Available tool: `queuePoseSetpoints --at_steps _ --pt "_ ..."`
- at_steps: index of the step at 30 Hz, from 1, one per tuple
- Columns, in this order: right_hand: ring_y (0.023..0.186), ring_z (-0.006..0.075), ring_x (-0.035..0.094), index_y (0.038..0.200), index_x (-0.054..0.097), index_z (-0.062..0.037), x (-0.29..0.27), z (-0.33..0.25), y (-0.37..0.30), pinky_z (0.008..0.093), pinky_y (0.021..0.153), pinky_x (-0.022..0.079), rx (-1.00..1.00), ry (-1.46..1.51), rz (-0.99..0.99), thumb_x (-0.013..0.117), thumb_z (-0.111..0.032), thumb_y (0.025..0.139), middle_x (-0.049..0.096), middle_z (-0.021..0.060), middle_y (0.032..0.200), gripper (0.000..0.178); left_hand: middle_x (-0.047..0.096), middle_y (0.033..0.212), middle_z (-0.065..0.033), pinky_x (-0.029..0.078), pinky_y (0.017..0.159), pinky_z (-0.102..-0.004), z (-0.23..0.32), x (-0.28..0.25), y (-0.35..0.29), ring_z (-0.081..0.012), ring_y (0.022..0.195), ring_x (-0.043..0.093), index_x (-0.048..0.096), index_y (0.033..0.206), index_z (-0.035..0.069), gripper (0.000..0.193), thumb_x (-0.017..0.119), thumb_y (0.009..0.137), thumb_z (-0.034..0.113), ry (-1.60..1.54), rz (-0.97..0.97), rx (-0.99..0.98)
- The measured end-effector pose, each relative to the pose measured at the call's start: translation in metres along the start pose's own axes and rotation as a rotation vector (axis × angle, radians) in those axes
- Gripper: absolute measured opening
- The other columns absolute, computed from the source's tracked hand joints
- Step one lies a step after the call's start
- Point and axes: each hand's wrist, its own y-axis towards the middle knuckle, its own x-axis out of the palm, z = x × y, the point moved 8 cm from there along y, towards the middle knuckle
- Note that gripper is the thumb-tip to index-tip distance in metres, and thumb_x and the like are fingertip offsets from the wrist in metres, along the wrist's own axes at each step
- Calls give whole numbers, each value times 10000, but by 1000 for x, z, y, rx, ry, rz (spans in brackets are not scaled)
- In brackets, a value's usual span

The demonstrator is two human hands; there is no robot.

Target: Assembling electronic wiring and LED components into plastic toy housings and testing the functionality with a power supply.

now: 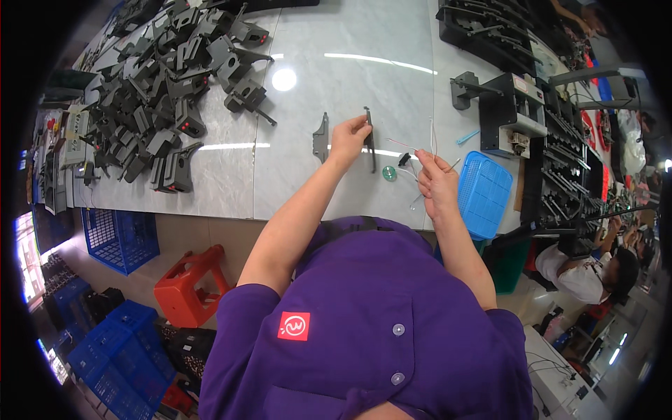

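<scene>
My left hand (348, 142) is closed, its thumb and fingertips pinching a long, narrow dark grey plastic part (371, 150) above the table. To its left lies a flat dark grey bracket (321, 138), apart from the hand. My right hand (439, 185) pinches a thin wire (402, 143) whose reddish-white end points left toward the grey part. More thin strands run around those fingers, too fine to tell apart. Between my hands are a small round green transparent piece (389, 173) and a small black piece (404, 159).
A large heap of dark grey plastic housings (161, 98) covers the table's left. Right of my right hand sit a blue plastic basket (486, 196) and a small light-blue tool (467, 137). Beyond stands a black fixture (505, 115). A red stool (189, 287) is below the table edge.
</scene>
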Motion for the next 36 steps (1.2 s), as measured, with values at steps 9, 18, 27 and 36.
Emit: queuePoseSetpoints --at_steps 9,18,27,36 --pt "389 4 265 868 585 -20 0 2 0 163 337 161 -24 106 5 638 -142 785 351 -81 505 157 592 982 -86 452 788 -242 28 16 -31 -143 910 560 595 1005 -6 221 510 862 139 -219 -105 20" --pt "393 0 262 855 599 -24 -3 9 0 170 341 161 -53 63 43 636 -157 794 400 -75 531 150 599 933 -47 450 769 -260 37 32 -54 -118 914 549 595 964 26 228 519 866 217 -437 -249 -109" --pt "401 -4 257 860 630 -1 -3 8 -1 181 357 144 -98 77 47 660 -148 775 395 -84 517 173 591 915 -43 451 762 -263 41 34 -57 -121 908 543 583 945 24 200 544 851 197 -474 -259 -103" --pt "393 36 380 970 594 10 -5 4 -4 155 322 198 -82 164 -49 520 -196 859 558 21 732 246 595 925 -59 439 800 -311 31 26 -50 -165 931 546 565 921 51 157 542 850 189 -634 -188 -221"
